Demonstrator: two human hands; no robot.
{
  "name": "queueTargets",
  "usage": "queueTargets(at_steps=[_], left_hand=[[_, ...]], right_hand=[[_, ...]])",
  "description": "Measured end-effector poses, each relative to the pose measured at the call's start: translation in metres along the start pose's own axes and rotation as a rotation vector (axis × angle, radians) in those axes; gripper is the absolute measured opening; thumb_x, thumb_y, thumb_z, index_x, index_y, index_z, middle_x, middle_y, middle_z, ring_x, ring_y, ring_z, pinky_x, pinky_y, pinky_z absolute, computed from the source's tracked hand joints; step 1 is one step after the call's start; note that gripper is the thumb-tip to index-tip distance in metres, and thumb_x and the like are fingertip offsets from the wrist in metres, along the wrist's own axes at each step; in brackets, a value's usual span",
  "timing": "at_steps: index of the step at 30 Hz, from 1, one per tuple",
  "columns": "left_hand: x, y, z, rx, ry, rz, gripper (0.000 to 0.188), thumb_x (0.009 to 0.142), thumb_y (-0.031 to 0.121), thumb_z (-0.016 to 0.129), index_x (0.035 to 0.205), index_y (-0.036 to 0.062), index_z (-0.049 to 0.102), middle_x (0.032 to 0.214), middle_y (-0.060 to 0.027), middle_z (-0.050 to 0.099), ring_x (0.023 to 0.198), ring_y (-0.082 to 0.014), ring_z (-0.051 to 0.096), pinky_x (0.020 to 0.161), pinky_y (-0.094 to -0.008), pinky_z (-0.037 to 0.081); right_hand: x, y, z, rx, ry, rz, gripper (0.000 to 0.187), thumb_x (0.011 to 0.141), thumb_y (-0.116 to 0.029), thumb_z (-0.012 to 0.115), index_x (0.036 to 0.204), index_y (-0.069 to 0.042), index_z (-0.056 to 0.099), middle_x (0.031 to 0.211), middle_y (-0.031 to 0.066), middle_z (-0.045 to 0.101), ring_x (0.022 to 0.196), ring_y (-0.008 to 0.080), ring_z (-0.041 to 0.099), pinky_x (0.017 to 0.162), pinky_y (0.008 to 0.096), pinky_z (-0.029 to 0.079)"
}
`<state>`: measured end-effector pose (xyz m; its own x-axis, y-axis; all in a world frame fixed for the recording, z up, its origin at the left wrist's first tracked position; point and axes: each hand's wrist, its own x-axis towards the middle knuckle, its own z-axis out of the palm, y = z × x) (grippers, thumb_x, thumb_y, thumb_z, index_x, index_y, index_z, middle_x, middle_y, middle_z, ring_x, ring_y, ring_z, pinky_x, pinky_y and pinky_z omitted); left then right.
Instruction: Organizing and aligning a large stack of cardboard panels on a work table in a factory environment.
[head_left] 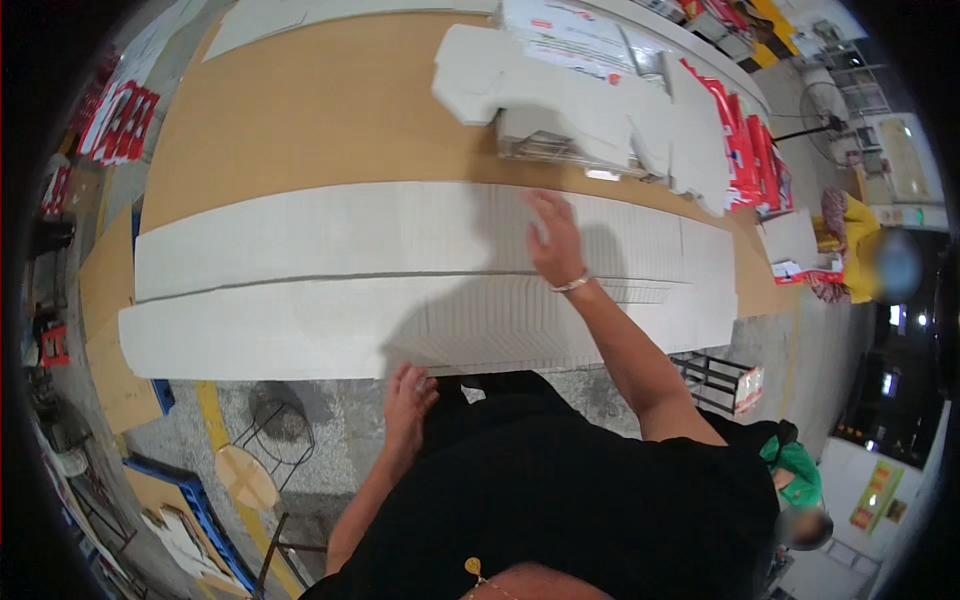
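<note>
Two long rows of flat white cardboard, a far sheet (320, 235) and a near sheet (260, 330), lie across the table. The right part of both shows many thin stacked edges. Over the far row is my right hand (556, 236), thumb and fingers apart with nothing in them; whether it touches the cardboard I cannot tell. My left hand (408, 405) rests at the front edge of the near row, close to my body. Its fingers are loosely bent and hold nothing that I can see.
Brown cardboard (330, 110) covers the tabletop. At the far right stand white die-cut box blanks (590, 100) and red packages (745, 150). A person in yellow (858, 240) works on the right. A round stool (247, 478) and a blue-edged pallet (195, 500) are at the lower left.
</note>
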<state>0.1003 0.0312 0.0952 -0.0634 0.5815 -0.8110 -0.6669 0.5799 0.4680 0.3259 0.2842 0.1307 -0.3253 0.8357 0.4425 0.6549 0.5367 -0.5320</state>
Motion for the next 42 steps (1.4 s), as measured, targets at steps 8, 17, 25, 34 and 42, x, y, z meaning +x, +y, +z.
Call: queueTargets(at_steps=[8,17,25,34,42], left_hand=[[0.136,0.16,0.163,0.618,0.067,1.013,0.06,0.085,0.026,0.058,0.131,-0.0018,0.031,0.132,-0.0185,0.037,0.123,-0.0271,0.036,0.098,-0.0353,0.033],[0.249,0.255,0.258,0.713,0.674,0.932,0.091,0.072,0.059,0.06,0.133,-0.0016,0.031,0.132,-0.0211,0.038,0.123,-0.032,0.036,0.102,-0.0389,0.028],[0.276,0.243,0.292,0.344,0.187,0.606,0.065,0.075,0.036,0.069,0.128,0.0121,0.041,0.121,-0.011,0.05,0.109,-0.0243,0.05,0.082,-0.043,0.046],[0.258,0.231,0.287,0.202,-0.162,0.736,0.055,0.083,0.02,0.061,0.13,0.0125,0.034,0.117,-0.0075,0.052,0.108,-0.0247,0.051,0.081,-0.0425,0.049],[0.275,0.245,0.285,0.221,0.03,0.741,0.039,0.087,0.019,0.052,0.123,0.0064,0.041,0.114,-0.0085,0.053,0.099,-0.0221,0.056,0.08,-0.0383,0.05]], right_hand=[[-0.007,0.206,-0.198,-0.428,0.37,0.668,0.059,0.079,-0.041,0.06,0.12,-0.001,0.049,0.115,0.0223,0.053,0.107,0.036,0.049,0.093,0.0402,0.037],[0.013,0.361,-0.255,-0.286,0.129,1.153,0.111,0.055,-0.071,0.064,0.127,0.009,0.036,0.128,0.0265,0.042,0.12,0.0326,0.042,0.096,0.0373,0.037],[-0.009,0.391,-0.249,0.014,0.34,0.99,0.1,0.054,-0.035,0.083,0.131,0.003,0.032,0.124,0.0187,0.047,0.113,0.0285,0.046,0.094,0.0345,0.038],[-0.02,0.386,-0.257,0.401,0.363,0.903,0.088,0.059,-0.012,0.081,0.132,-0.004,0.032,0.115,0.0119,0.052,0.101,0.0241,0.052,0.086,0.034,0.045],[0.018,0.395,-0.265,0.145,0.39,0.986,0.071,0.074,-0.035,0.069,0.128,0.0,0.041,0.114,0.0184,0.052,0.104,0.0288,0.051,0.088,0.0397,0.041]])
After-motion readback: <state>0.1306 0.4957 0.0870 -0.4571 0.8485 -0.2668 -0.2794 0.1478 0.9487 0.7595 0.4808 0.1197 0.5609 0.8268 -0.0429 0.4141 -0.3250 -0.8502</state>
